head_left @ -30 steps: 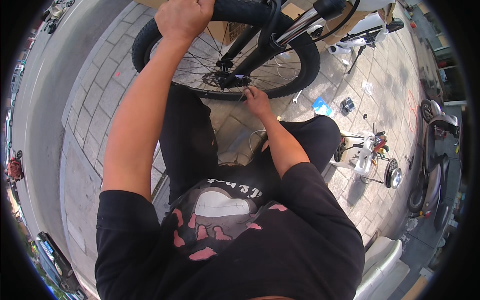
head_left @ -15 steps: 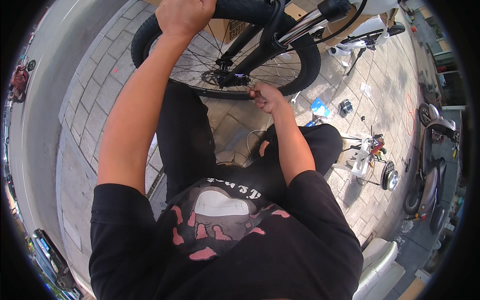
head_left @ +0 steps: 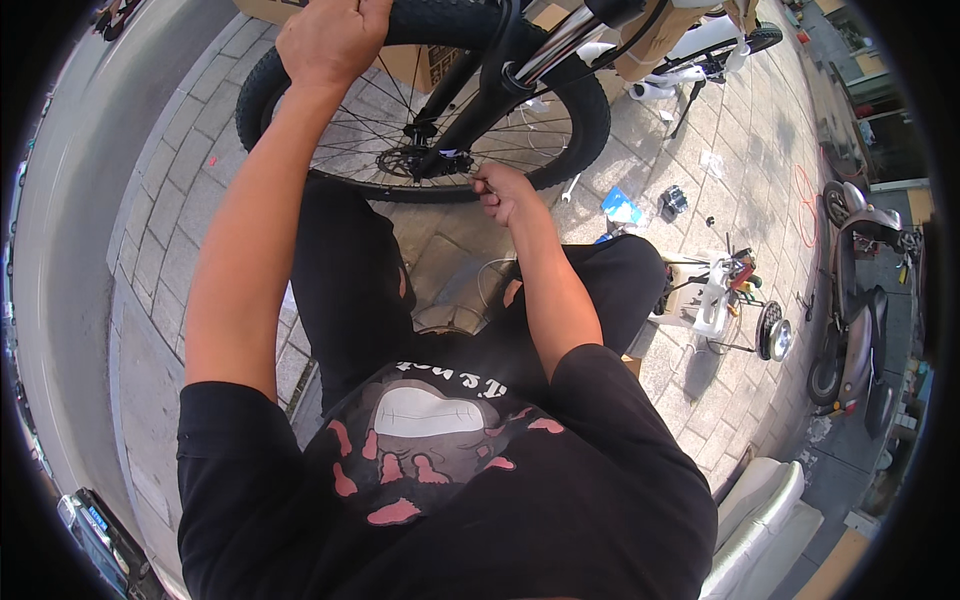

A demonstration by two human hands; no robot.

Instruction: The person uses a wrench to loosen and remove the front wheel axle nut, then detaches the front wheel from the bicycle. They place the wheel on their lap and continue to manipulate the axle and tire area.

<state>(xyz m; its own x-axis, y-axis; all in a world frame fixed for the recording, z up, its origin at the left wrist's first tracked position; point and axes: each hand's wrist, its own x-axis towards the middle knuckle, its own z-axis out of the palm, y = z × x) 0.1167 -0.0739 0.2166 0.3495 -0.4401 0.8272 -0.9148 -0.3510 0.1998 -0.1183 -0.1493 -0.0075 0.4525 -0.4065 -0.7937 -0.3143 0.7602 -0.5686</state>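
A bicycle front wheel (head_left: 592, 145) with a thick black knobby tyre stands before me in a black suspension fork (head_left: 482, 115). My left hand (head_left: 335, 42) grips the top of the tyre, its fingers partly cut off by the frame edge. By the hub sit a brake disc (head_left: 398, 163) and a black brake caliper (head_left: 456, 163). Beside the caliper, my right hand (head_left: 503, 194) is closed in a pinch. A thin tip seems to reach from its fingers toward the caliper, too small to name.
On the paving right of the wheel lie a wrench (head_left: 571, 187), a blue packet (head_left: 622, 207) and a small dark part (head_left: 674, 201). A white tool holder (head_left: 712, 295) stands by my right knee. Cardboard (head_left: 425, 66) is behind the wheel; a scooter (head_left: 850, 300) is parked far right.
The whole view has shifted, so wheel, hands and ground things appear farther left. Both hands keep about the same places on and beside the wheel.
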